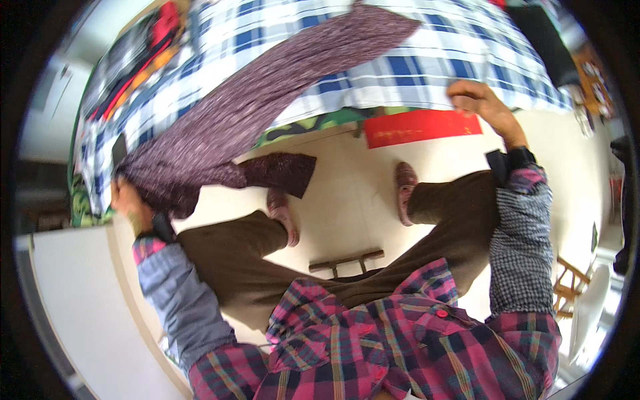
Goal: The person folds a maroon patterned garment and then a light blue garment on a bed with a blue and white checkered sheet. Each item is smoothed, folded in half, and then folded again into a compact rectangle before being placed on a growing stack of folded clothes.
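A heathered purple knit garment (240, 95) stretches diagonally over the blue-and-white checked sheet (400, 70) of a bed. Its near end is gathered at my left hand (129, 200), whose fingers close on the bunched fabric at the bed's left edge. A darker flap of the garment hangs off the bedside above the floor. My right hand (480, 105) is apart from the garment, over the near right edge of the sheet, with its fingers curled. Blur hides whether anything thin is pinched there. Below that hand is a red strip (420, 129) bearing gold writing.
Folded clothes (135, 65) are piled at the bed's far left. A black object (542, 42) lies at the far right. Camouflage cloth (310, 125) shows under the sheet. A wooden stool (345, 262) is beneath me, a white panel (90, 300) to my left, a wooden chair (567, 287) to the right.
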A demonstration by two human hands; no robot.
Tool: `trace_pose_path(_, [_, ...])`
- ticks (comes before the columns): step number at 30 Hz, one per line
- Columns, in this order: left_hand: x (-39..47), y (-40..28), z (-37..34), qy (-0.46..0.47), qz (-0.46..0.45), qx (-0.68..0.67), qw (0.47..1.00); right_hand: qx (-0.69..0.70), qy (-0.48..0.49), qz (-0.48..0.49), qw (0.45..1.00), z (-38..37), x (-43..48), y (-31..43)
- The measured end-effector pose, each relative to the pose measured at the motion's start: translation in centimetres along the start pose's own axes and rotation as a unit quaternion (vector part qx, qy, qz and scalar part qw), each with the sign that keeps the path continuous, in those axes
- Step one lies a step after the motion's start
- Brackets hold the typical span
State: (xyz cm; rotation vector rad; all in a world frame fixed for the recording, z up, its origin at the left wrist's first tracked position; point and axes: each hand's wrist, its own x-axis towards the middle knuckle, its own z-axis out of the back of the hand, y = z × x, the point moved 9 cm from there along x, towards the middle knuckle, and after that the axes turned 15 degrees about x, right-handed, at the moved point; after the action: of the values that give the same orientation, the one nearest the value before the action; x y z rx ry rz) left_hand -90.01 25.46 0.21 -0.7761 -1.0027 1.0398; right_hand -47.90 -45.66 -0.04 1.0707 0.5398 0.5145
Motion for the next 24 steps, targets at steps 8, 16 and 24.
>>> trace_pose_path(8, [-1.2, -3.0, 1.3, -0.070, -0.102, 0.047, 0.991, -0.069, 0.209, 0.107, 0.970, -12.3, 1.4, 3.8])
trace_pose_path(16, [-3.2, -6.3, 0.7, -0.050, -0.092, -0.063, 0.992, -0.211, 0.437, 0.147, 0.862, -39.9, 5.4, -4.0])
trace_pose_path(24, [-4.4, -8.4, 1.3, -0.022, -0.111, -0.108, 0.988, -0.014, 0.209, 0.174, 0.962, -58.3, 13.1, -2.5])
